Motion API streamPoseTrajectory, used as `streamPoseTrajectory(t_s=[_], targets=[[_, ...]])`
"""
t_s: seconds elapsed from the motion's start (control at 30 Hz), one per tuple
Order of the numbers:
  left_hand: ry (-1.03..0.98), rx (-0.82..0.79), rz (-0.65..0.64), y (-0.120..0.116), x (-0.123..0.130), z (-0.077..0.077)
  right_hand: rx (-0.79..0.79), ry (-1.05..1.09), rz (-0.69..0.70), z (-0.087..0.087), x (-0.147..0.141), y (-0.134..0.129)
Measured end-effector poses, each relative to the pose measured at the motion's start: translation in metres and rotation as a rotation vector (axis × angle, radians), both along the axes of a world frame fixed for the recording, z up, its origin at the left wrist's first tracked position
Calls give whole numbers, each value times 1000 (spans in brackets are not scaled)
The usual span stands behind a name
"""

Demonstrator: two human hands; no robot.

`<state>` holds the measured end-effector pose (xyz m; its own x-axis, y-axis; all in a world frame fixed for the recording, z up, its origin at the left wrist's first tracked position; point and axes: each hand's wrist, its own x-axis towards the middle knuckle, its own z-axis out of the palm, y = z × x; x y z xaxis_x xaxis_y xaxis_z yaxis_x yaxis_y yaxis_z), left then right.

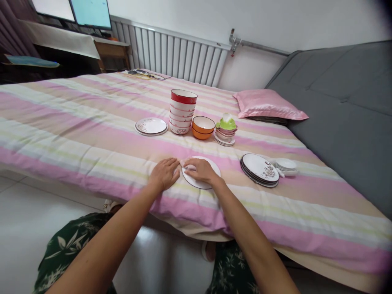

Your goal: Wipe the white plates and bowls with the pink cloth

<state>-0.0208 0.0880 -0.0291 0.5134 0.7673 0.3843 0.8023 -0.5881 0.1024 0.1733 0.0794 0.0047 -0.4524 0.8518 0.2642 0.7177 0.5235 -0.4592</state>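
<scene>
A round white plate [206, 183] with a thin dark rim lies flat on the striped bed cover near the front edge. My right hand [200, 169] reaches over it, fingers bent and thumb apart, gripping at its left rim. Something pale shows at those fingertips, too small to make out. Just left of the plate, my left hand [165, 172] rests palm down on the cover, open and holding nothing. Farther back stand a tall stack of white and red bowls [183, 112], two orange bowls [203, 127] and two stacked plates [151, 126].
Green and pink small dishes [227, 124] are piled beside the orange bowls. To the right are a stack of dark-rimmed plates [259, 168] and small white dishes [286, 165] with a white spoon. A pink pillow [269, 104] lies by the grey headboard [339, 98]; cables [143, 74] lie at the back.
</scene>
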Motion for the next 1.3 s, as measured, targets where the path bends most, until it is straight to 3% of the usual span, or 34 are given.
streamPoseTrajectory(t_s=[0.2,0.37,0.57,0.87,1.0,1.17,1.23,1.3], targets=[[7,16,-8,1,-1,-2,6,143,142,-6,1,-21],[28,27,-12,1,-1,-2,21,226,113,-13,8,-33],[24,18,5,1,0,-3,-35,184,59,-3,27,-55],[42,12,20,1,1,-1,-160,295,-184,3,77,-68],[38,7,18,2,1,-2,-58,373,-433,-6,94,-59],[19,-12,17,2,1,-2,147,647,-752,-20,94,-41],[21,-13,21,2,1,-1,137,659,-772,-24,89,-36],[29,-14,23,2,1,-1,39,550,-692,-26,83,-34]])
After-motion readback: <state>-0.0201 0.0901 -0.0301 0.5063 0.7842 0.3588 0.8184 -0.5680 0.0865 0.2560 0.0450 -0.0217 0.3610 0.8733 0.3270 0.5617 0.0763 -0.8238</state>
